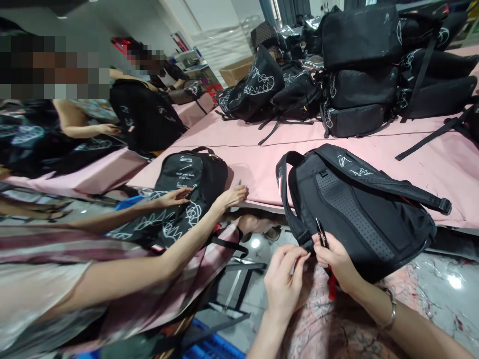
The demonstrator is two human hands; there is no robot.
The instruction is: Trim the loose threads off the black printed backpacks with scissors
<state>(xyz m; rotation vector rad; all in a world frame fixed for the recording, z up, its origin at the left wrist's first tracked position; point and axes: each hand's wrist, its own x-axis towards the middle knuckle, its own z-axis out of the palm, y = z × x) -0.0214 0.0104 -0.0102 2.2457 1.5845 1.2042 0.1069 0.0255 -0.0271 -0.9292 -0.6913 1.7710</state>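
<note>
At left, a co-worker's two arms (187,234) reach across one black bag (215,172). Further right, your left hand (282,281) has thumb and fingertips pinched together at the end of one strap (294,219); what lies between them is too small to tell. Your right hand (339,262) closes around one pair of snips (321,231), beside one backpack (352,214) lying across the pink table's (258,187) edge.
</note>
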